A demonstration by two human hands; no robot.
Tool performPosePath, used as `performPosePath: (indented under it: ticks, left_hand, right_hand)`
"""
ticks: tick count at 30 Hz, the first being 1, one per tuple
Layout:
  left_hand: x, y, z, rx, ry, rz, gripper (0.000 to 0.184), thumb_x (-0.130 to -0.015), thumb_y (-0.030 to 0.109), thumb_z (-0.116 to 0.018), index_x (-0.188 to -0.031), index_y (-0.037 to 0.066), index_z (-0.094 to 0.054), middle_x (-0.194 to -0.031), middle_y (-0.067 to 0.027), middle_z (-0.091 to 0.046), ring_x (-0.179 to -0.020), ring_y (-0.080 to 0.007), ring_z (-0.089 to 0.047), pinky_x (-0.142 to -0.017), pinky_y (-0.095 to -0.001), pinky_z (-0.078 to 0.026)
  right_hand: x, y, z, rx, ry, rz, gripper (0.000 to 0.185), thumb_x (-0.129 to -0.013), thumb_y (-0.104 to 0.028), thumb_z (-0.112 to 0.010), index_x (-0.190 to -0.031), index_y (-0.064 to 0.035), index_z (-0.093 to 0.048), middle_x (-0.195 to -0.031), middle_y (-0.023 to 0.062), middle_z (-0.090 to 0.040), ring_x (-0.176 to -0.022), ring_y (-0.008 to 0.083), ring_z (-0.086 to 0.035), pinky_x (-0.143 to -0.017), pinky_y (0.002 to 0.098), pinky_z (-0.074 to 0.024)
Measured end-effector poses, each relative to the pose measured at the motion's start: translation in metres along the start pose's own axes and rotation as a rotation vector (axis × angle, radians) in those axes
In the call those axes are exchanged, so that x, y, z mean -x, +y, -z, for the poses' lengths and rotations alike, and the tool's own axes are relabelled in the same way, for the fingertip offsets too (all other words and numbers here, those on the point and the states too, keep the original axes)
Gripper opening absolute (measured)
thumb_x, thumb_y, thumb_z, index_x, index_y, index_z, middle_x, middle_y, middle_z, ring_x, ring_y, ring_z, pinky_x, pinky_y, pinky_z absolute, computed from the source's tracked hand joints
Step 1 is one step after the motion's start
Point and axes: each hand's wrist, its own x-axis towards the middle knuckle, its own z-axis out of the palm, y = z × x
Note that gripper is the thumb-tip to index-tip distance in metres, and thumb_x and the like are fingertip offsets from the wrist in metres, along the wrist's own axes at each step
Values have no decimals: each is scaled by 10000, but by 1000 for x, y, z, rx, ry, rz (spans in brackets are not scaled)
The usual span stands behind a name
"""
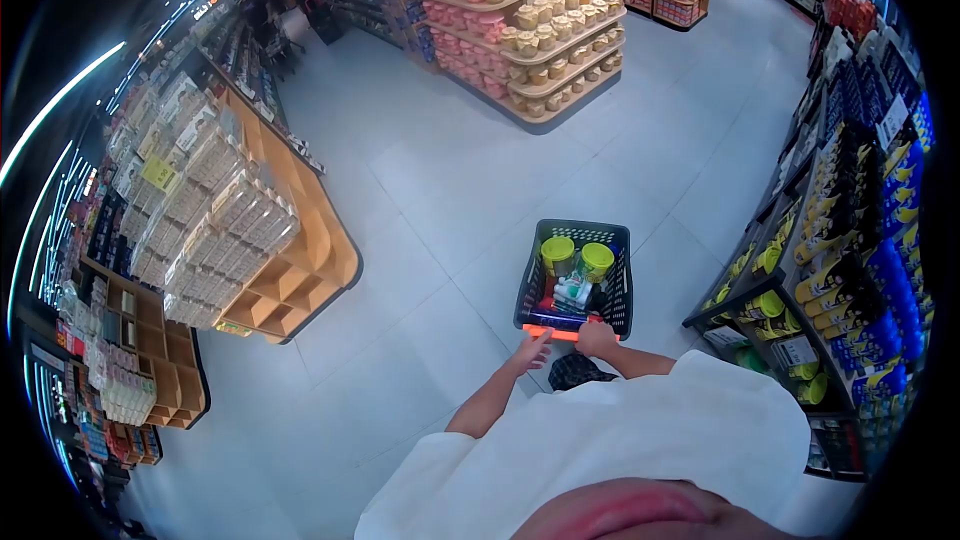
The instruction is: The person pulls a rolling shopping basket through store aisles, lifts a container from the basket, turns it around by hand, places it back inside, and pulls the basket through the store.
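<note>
A dark green shopping basket (625, 280) with perforated sides is in front of me, low near the floor. Its orange handle (560, 334) runs along the near side. My right hand (598, 339) is wrapped round the right part of this handle. On the left part, my left hand (531, 351) grips it with fingers bent over the bar. Inside the basket lie two containers with yellow-green lids, a left one (558, 252) and a right one (597, 260). White and green packages (572, 292) lie nearer, beside red and dark blue items that are partly hidden.
To the left stands a wooden display (300, 280) stacked with clear packs. Ahead is a tiered shelf (540, 120) of pink and cream jars. A dark rack (780, 315) with yellow, black and blue packages lines the right. Pale tiled floor (400, 330) runs between them.
</note>
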Motion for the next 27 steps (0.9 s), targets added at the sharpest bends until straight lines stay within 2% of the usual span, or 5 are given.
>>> performPosePath:
  ticks: [9, 12, 15, 18, 27]
  left_hand:
    - [-67, -28, 43, -622, 528, -86, 433, -805, 286, -686, -1152, 61, -559, -971, -147, -670, -863, -205, -656, -683, -319, -523]
    - [-95, 57, 16, -762, 470, -355, 481, -823, 218, -664, -1257, 99, -494, -997, -117, -649, -873, -211, -651, -707, -339, -533]
    - [-112, 164, -8, -442, 187, -101, 510, -828, 160, -629, -1294, 136, -424, -849, -61, -613, -760, -186, -641, -604, -347, -528]
    - [-104, 215, -34, -474, 173, -3, 505, -871, 139, -592, -1334, 155, -391, -1143, -95, -551, -947, -266, -629, -773, -423, -529]
    - [-193, 326, -58, -27, -8, 239, 328, -911, 299, -515, -1193, 131, -504, -1163, -101, -566, -1062, -259, -549, -889, -408, -467]
  right_hand:
    - [-77, 26, 62, -146, 35, 15, 247, -777, -233, -598, -893, -56, -727, -912, 145, -709, -858, 298, -690, -714, 415, -551]
    - [-98, 36, 79, -273, 45, -32, 237, -771, -220, -597, -879, -56, -730, -920, 144, -709, -860, 295, -689, -704, 419, -552]
    - [-126, 53, 90, -322, 124, -41, 199, -761, -198, -609, -853, -73, -733, -888, 128, -711, -830, 274, -696, -684, 400, -547]
    - [-152, 61, 99, -324, 200, -48, 176, -747, -187, -627, -843, -86, -735, -864, 112, -714, -807, 262, -700, -666, 386, -543]
    - [-219, 102, 175, -381, 194, -138, 198, -771, -257, -654, -889, -117, -730, -914, 72, -717, -882, 240, -695, -705, 376, -542]
